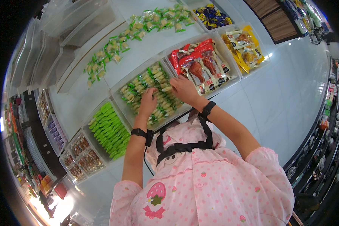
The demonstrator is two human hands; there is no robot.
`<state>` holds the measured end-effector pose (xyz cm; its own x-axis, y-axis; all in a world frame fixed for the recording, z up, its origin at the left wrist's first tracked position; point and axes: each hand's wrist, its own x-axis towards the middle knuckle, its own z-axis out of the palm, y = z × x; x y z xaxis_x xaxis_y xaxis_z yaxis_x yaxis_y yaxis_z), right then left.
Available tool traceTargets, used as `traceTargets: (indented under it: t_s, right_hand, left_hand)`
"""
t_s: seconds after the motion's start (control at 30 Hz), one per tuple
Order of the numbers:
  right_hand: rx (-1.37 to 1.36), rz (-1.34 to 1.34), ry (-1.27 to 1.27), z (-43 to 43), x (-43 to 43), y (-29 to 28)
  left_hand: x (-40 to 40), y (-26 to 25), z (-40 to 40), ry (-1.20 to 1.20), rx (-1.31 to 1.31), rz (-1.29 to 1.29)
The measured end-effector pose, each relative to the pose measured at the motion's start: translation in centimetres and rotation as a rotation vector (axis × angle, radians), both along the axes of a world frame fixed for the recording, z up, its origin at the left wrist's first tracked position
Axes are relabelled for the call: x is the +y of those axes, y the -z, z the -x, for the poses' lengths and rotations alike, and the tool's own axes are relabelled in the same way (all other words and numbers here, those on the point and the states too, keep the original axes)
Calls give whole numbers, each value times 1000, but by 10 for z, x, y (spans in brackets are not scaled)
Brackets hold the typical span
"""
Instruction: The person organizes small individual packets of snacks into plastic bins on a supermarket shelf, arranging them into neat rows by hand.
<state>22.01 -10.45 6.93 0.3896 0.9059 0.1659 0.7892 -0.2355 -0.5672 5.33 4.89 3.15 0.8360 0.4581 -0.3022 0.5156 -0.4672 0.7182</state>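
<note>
In front of me stands a clear plastic bin (117, 97) holding rows of small snack packets (138, 82) in clear and green wrappers. My left hand (149, 102) reaches over the near left part of these rows, its fingers curled downward. Over the right side of the same bin is my right hand (184, 88), with its fingertips bent close to a pale packet (167, 89). Whether either hand grips a packet is hidden by the fingers. Loose packets (113, 48) of the same kind lie in a long band on the white surface beyond the bin.
A bin of packaged drumsticks (197, 70) adjoins on the right, then yellow packs (245, 50). Blue-and-yellow packets (212, 17) lie behind. To the left are bright green packets (108, 130) and brown snacks (87, 155). Clear plastic panels (45, 48) rise at the far left.
</note>
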Motion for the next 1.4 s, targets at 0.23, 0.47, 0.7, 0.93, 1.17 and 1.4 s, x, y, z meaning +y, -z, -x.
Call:
traceTargets:
  t_s: [0.23,0.47,0.7,0.93,1.17,1.4]
  right_hand:
    - [-58,44,-42,22,23,21]
    - [-325,143,-112,24,27,33]
    - [-517,280,-135,19,26,38]
    - [-611,325,-113,27,32,20]
    - [-707,394,-134,22,40,30]
    - [-684,381,-138,18,32,48]
  left_hand:
    - [12,12,-6,39,-20,-84]
    - [16,14,-8,109,29,-272]
    - [10,18,-17,146,14,-338]
    - [10,18,-23,154,132,-406]
    - [17,16,-20,233,-115,-448]
    - [10,19,-32,278,-28,-457]
